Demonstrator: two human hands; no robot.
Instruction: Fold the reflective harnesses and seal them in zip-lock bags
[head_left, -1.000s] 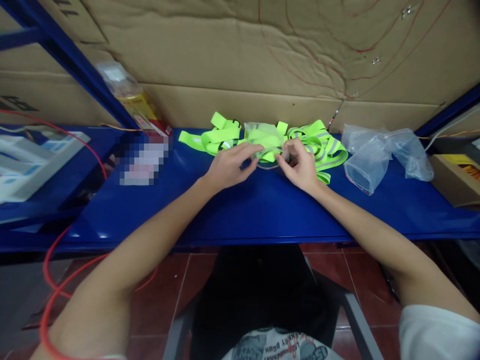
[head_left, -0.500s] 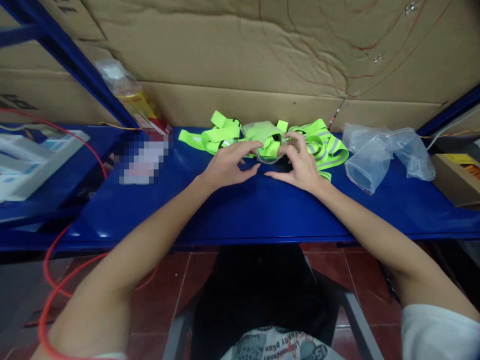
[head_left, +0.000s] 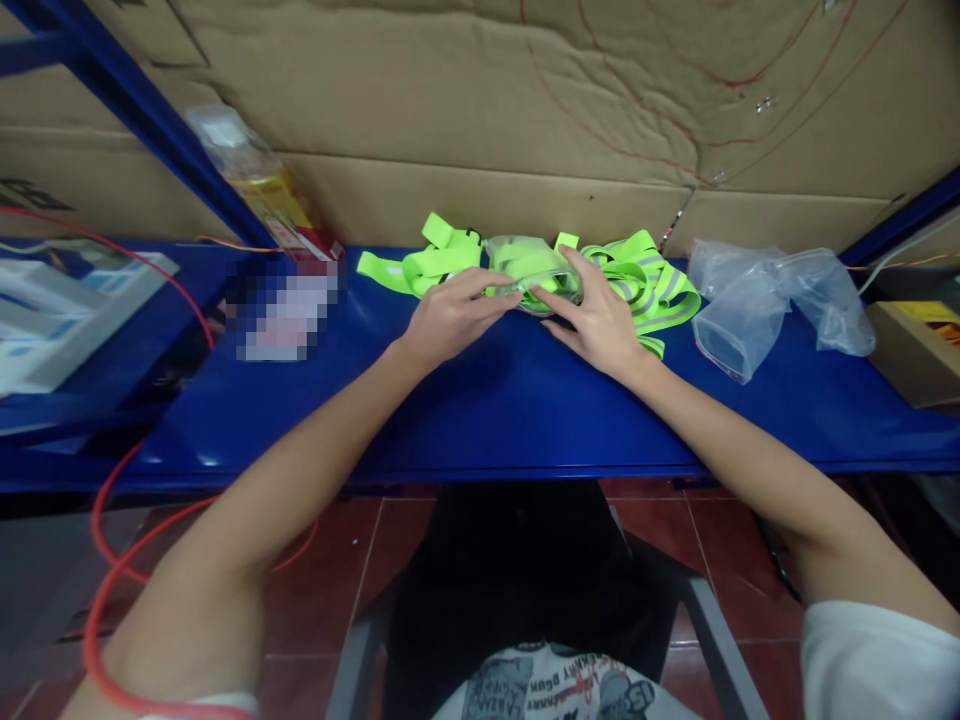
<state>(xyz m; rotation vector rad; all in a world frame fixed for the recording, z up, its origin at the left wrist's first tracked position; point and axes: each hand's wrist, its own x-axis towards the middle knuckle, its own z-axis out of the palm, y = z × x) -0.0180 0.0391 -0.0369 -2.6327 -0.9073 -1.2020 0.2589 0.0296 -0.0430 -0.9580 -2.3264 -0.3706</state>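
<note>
At the far left of the table (head_left: 487,420), a bottle (head_left: 262,190) is seen. Right of it, a lime strap (head_left: 416,270) is laid. By the left hand's (head_left: 450,315) grip, the near edge of 1 clear bag (head_left: 525,255), lime-filled, at the far middle, is pinched. It is touched by the right hand (head_left: 604,320), fingers spread, grip loose. Farther right, striped straps (head_left: 667,295) are heaped; clear plastic (head_left: 742,310) and a box (head_left: 919,355) are seen.

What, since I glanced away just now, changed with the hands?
The left hand closed thumb to fingers at the near edge of the clear bag; the right hand opened from its earlier pinch, fingers reaching left across it. The green straps and bottle stayed put.
</note>
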